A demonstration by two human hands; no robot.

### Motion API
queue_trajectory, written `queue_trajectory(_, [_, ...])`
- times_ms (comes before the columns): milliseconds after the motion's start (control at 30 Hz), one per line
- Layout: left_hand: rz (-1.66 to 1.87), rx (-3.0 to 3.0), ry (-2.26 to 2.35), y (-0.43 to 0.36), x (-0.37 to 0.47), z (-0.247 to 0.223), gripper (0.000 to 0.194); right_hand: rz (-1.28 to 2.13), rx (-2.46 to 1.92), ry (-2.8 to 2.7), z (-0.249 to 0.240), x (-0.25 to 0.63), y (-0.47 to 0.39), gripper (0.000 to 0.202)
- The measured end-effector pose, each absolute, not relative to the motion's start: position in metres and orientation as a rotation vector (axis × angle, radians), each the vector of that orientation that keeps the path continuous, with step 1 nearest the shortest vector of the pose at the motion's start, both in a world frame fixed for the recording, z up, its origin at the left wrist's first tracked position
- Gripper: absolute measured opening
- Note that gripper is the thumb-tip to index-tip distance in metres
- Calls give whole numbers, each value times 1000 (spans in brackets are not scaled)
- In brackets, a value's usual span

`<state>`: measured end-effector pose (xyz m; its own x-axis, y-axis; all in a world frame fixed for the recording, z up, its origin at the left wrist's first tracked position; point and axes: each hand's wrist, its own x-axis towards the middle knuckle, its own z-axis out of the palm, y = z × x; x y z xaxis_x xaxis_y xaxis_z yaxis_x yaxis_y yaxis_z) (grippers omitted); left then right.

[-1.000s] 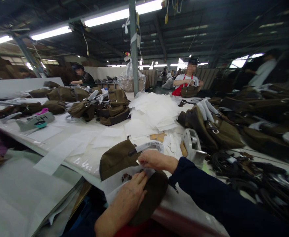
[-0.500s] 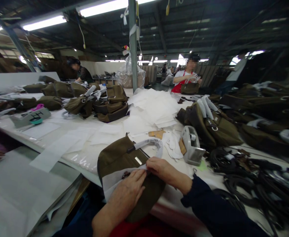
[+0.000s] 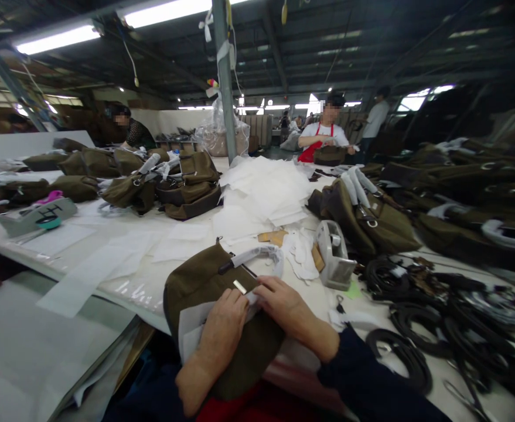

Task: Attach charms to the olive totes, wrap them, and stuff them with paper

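Hands meet on an olive bag (image 3: pixel 195 281) at the worktop (image 3: pixel 120 258) edge: left hand (image 3: pixel 222 321) presses white paper (image 3: pixel 191 328) flat, right hand (image 3: pixel 283 305) pinches its top edge.

1. The single head view looked forward and down from the wearer's head, close over both hands (image 3: pixel 257 316).
2. It faced across the table (image 3: pixel 120 258) toward distant workers.

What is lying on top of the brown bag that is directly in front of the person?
On the brown bag lie a white sheet, both hands, left hand and right hand, and its wrapped handle. What the hands press underneath is covered.
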<state>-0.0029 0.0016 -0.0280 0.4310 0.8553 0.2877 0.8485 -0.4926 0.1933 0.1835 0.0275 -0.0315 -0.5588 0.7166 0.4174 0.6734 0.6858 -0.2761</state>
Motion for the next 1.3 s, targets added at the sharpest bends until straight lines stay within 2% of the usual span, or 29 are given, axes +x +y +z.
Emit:
queue_trajectory(133, [570, 2652, 1586, -1, -3, -32, 22, -8, -1114, -2135, -46, 180, -7, 22])
queue_trajectory(367, [609, 2615, 1541, 0, -6, -36, 20, -83, -1064, -2345, -60, 174, -25, 42])
queue_trajectory(567, [811, 2657, 1442, 1, -8, -43, 23, -3, -1126, -2388, -61, 172, -23, 50])
queue_trajectory(767, [716, 2789, 1320, 1, -10, -47, 27, 9, -1109, -2351, -62, 170, -25, 48])
queue_trajectory(933, [581, 2823, 1324, -1, -9, -44, 23, 123, -1092, -2155, -57, 175, -26, 28])
queue_trajectory(1100, [613, 2847, 1270, -1, -8, -44, 23, -55, -1113, -2138, -63, 174, -19, 42])
queue_trajectory(1300, [569, 2767, 1318, -3, -10, -39, 19, -161, -1094, -2219, -70, 174, -15, 36])
